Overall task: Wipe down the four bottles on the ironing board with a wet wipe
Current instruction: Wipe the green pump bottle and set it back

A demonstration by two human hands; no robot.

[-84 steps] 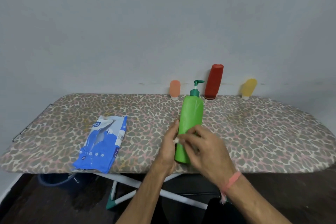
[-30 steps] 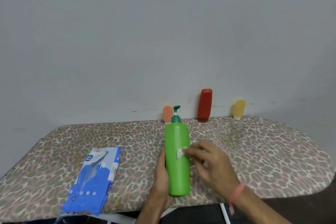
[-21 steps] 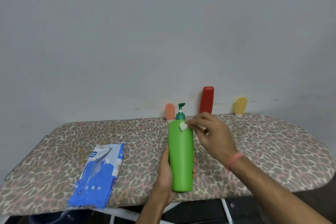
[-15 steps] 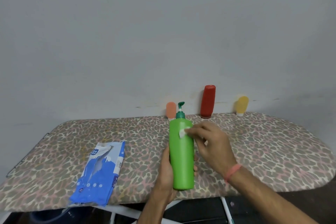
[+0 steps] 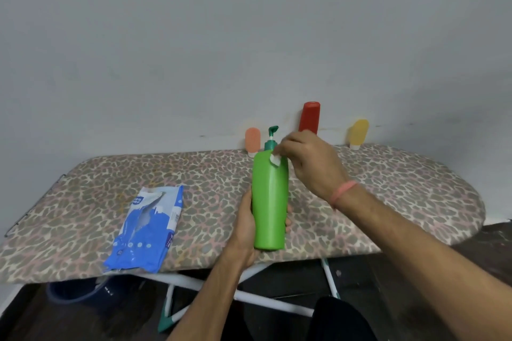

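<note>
Left hand (image 5: 246,225) grips the lower body of the green pump bottle (image 5: 270,202), upright at the ironing board's (image 5: 401,188) near edge; smooth, stiff plastic, likely slippery when damp. Right hand (image 5: 310,163) pinches a wet wipe (image 5: 275,159) against its shoulder.

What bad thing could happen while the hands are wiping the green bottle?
The left hand grips only the low part of the green bottle, so rubbing near the top could tip it. The right hand pinches a tiny wet wipe, which might slip out. The red bottle stands close behind and could get knocked.
</note>
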